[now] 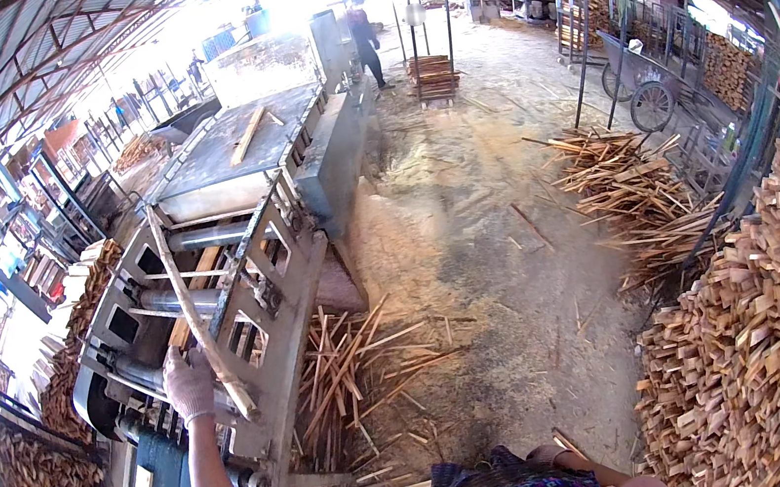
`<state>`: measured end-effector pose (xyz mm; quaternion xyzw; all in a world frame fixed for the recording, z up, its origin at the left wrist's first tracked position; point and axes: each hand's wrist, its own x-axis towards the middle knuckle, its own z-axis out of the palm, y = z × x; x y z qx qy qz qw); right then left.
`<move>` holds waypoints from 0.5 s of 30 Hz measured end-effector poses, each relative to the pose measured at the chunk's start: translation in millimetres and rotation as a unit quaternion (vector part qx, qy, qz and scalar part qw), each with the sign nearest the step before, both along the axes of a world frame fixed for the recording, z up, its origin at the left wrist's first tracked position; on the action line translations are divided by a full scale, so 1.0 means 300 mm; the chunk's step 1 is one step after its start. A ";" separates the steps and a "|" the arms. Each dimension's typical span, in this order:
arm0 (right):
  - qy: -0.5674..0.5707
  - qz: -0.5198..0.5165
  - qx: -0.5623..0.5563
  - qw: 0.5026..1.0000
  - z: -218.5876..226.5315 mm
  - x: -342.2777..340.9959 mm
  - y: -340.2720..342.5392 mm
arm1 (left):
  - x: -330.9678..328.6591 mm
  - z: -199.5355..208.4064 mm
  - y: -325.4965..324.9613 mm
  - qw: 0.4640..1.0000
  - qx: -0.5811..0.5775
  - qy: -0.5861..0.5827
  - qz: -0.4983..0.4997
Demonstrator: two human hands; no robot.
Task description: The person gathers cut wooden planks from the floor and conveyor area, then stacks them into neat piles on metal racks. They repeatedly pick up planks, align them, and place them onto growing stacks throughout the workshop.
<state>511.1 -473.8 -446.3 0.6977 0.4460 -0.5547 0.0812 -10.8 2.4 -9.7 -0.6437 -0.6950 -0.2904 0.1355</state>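
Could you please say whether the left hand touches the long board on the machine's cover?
Apart: the head view shows metal rollers between left hand and board.

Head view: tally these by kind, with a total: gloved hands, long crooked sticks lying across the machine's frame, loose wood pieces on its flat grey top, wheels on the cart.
Gloved left hand: 1
Crooked stick: 1
Wood pieces on grey top: 2
Visible cart wheels: 2
Total: 6
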 end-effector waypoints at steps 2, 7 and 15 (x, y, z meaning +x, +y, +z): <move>0.002 0.014 0.001 1.000 -0.027 0.013 -0.003 | -0.001 -0.006 0.002 1.000 0.008 0.002 -0.002; -0.020 0.049 -0.004 0.999 -0.067 0.032 -0.020 | 0.050 0.041 -0.012 0.996 -0.080 -0.032 0.003; -0.003 0.025 -0.015 1.000 -0.002 0.013 -0.002 | 0.034 0.043 -0.026 0.998 -0.061 -0.028 0.018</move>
